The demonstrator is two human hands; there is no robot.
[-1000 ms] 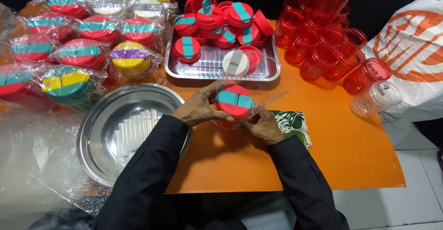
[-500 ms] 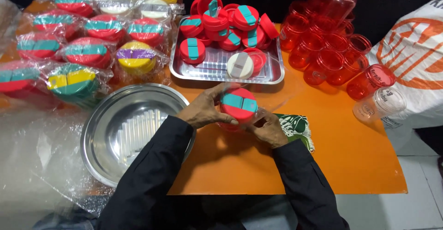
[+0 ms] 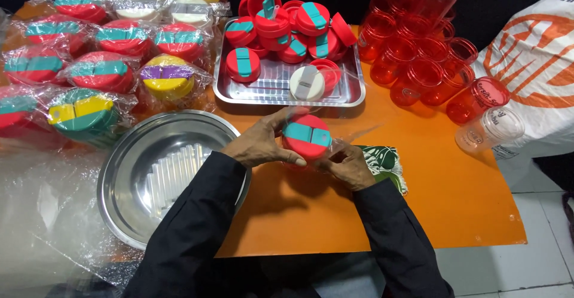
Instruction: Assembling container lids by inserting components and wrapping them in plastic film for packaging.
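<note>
Together, both hands (image 3: 299, 151) (curled) around red cup (image 3: 306, 138)

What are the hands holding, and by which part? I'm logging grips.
Both hands hold a red cup with a teal-flap lid: left hand on its left side, right hand at its lower right edge.

Red and teal on orange
I see a red lid (image 3: 306, 138) with teal flap, orange table (image 3: 454, 202), one white-grey lid (image 3: 307, 83), and a green leaf-patterned cloth (image 3: 385, 162).
</note>
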